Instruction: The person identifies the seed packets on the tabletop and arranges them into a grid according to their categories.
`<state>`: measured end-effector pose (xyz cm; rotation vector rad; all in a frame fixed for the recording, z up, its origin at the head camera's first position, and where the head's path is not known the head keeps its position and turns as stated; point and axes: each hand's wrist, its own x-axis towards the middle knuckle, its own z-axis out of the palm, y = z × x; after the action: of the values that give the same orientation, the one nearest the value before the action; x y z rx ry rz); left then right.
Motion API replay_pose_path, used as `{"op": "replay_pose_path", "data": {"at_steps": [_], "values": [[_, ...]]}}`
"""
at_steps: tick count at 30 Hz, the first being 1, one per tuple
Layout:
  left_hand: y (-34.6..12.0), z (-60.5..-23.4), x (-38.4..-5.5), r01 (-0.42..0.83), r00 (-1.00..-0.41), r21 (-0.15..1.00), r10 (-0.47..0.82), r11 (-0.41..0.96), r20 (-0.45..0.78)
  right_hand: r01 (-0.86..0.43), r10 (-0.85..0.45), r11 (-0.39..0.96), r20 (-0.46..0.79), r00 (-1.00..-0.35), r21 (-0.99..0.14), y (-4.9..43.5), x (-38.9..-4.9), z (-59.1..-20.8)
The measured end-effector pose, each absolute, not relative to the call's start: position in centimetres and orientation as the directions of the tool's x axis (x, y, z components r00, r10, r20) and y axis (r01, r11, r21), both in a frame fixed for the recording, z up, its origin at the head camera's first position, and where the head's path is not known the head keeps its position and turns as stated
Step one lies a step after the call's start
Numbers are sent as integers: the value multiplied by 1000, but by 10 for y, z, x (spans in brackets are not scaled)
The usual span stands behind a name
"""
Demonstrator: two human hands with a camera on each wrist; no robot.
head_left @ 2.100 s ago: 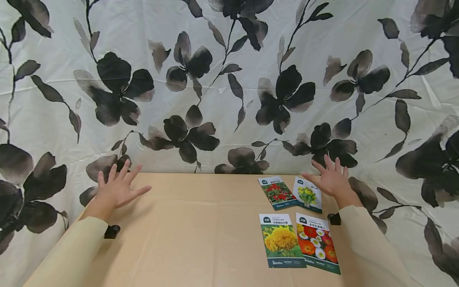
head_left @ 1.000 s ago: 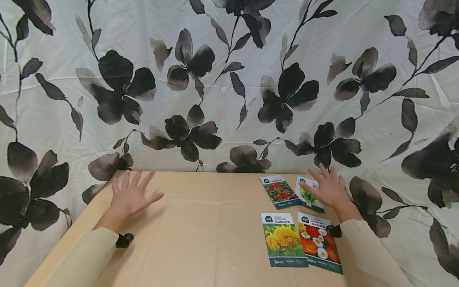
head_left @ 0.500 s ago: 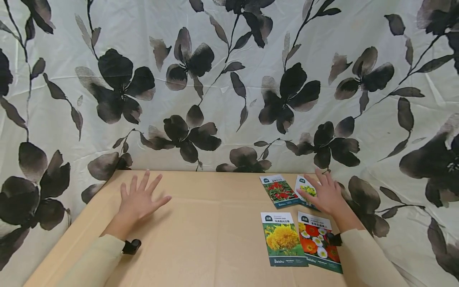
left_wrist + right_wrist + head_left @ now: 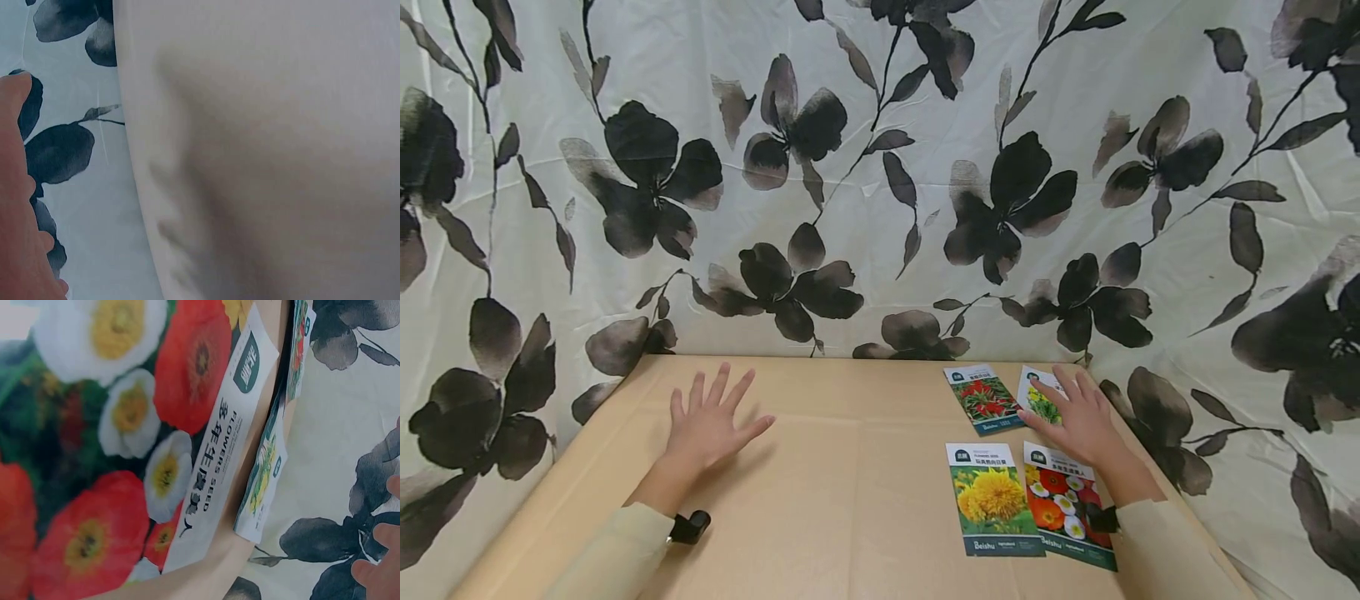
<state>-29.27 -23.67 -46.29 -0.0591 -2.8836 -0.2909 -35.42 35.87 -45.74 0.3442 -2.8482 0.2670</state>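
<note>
My left hand, fingers spread, hovers over the left part of the tan table, its shadow falling beside it. Nothing is in it. On the right, my right hand is spread above the seed packets, holding nothing. It partly hides the yellow-green flower packet. Left of that lies the red flower packet. Nearer me are the yellow sunflower packet and the red-and-white poppy packet, their edges overlapping. In the right wrist view the poppy packet looms large, with fingertips at the right edge.
A white curtain with dark flower prints hangs behind the table's far edge. Each wrist wears a small black camera, one on the left wrist and one on the right wrist.
My left hand has moved right and slightly nearer me over the table. The right hand has shifted a little inward and nearer, covering more of the yellow-green packet. The packets stay put.
</note>
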Motion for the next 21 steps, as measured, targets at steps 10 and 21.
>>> {"op": "replay_pose_path", "data": {"at_steps": [10,21], "values": [[-215,-464,-291,94,-968,213,39,973,249,-262,-218,949,235,-947,-177,353,-343,-460],[-190,-472,-288,135,-958,232,66,963,280,-277,-231,940,226,-946,-198,349,-330,-465]]}}
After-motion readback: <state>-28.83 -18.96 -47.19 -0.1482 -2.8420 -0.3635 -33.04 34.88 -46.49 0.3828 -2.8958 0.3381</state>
